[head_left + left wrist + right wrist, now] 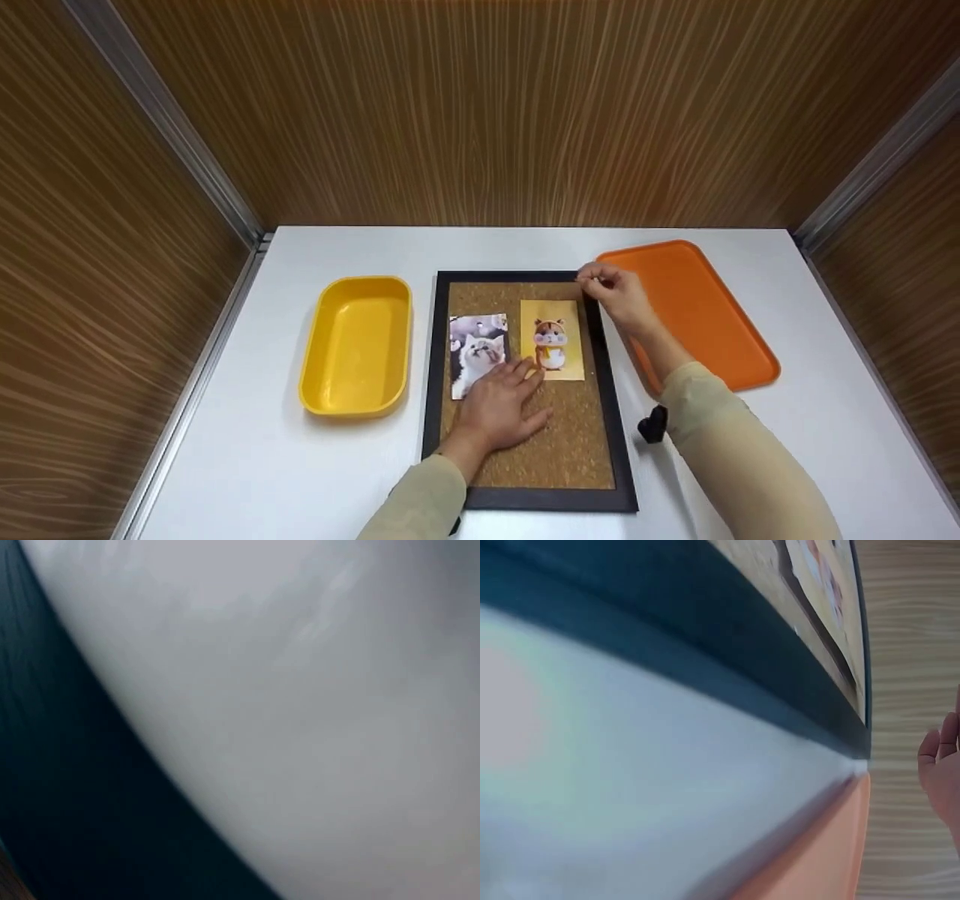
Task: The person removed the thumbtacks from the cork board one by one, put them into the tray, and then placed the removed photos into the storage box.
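A cork board [555,442] in a black frame lies on the white table. Two picture cards lie side by side on the cork: a kitten photo [469,356] at left and a yellow hamster card [559,319] at right. My left hand [499,409] rests on the board with fingers spread, its fingertips over the lower edges of both cards. Above the board's top right corner is my right hand [619,296], thumb and forefinger brought together; I cannot tell whether something small is between them. In the right wrist view the right hand [943,765] shows at the edge, fingers bent.
Left of the board stands a deep yellow tub [356,345]. An orange tray [697,315] lies to the right, partly under the right forearm. Brown wood-grain panels [480,112] wall the table at the back and sides. Mostly bare white tabletop [300,727] fills the left wrist view.
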Action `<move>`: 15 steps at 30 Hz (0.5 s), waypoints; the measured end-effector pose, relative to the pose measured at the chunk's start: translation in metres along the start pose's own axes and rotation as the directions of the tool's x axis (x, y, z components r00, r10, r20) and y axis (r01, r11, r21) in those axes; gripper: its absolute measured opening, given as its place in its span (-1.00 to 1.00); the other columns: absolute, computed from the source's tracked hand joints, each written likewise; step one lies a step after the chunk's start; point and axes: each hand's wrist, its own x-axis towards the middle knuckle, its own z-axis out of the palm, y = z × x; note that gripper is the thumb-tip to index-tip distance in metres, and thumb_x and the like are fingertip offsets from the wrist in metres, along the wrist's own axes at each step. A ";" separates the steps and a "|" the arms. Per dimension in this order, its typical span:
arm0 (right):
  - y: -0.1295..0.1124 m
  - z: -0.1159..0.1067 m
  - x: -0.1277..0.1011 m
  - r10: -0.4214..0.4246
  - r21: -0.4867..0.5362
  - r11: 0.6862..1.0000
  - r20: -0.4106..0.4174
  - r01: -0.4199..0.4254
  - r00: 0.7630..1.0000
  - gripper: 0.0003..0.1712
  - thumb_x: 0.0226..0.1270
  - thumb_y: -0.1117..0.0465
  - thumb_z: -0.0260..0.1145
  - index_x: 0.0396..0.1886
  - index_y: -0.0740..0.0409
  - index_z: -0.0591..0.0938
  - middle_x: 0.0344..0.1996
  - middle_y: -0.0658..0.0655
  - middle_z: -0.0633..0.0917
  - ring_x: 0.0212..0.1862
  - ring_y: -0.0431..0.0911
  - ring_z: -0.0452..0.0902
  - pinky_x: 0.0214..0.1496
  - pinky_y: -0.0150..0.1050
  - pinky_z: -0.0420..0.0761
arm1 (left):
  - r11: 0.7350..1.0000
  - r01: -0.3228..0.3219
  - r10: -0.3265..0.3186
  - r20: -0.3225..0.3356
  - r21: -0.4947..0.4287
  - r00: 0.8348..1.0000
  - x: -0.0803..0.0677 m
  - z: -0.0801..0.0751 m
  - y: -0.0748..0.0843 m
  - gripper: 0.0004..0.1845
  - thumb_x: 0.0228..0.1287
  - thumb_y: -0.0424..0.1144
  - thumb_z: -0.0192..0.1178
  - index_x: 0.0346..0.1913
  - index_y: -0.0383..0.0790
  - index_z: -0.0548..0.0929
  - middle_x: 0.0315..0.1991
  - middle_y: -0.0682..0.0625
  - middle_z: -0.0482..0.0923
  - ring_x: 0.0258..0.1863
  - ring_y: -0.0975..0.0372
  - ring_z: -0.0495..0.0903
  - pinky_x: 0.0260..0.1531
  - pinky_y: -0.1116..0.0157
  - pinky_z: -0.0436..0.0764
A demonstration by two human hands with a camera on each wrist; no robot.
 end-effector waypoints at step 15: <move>-0.017 -0.051 -0.022 0.065 -0.078 0.995 -0.052 -0.069 0.997 -0.73 0.60 0.39 0.25 0.02 0.63 0.63 0.08 0.53 0.64 -0.01 -0.17 0.52 0.01 -0.48 0.54 | 1.000 -0.003 0.003 -0.024 0.004 1.000 -0.001 0.001 0.001 -0.25 0.54 0.42 -0.11 0.57 0.08 0.48 0.56 0.06 0.40 0.53 0.16 0.38 0.55 0.22 0.30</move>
